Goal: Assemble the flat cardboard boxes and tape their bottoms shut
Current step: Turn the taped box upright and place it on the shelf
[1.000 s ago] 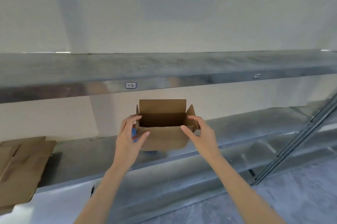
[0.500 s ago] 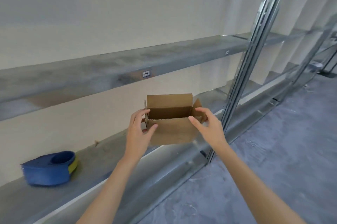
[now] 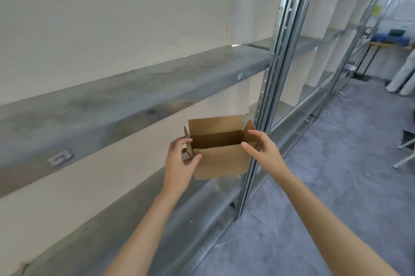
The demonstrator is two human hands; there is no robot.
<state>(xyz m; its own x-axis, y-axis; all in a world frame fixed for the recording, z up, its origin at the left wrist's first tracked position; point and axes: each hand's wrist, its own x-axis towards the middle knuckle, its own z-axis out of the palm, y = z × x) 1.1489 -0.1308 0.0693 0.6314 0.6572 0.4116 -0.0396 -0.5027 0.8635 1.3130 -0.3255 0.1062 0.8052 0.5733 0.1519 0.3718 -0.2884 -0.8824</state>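
Observation:
A small brown cardboard box [image 3: 221,159] is held up in the air in front of the metal shelving, its top flaps standing open and its inside dark. My left hand [image 3: 179,163] grips the box's left end, thumb on the front wall and fingers on the side flap. My right hand [image 3: 263,154] holds the right end, fingers spread along the right flap and front edge. The box's bottom is hidden from view.
Grey metal shelves [image 3: 125,98] run along the cream wall on the left. A perforated steel upright [image 3: 269,87] stands just behind the box. Grey concrete floor [image 3: 336,174] lies to the right, with a far table [image 3: 390,42] carrying blue items.
The view has swung right along the shelving with the box carried in both hands. The flat cardboard stack and the blue tape dispenser have passed out of view on the left.

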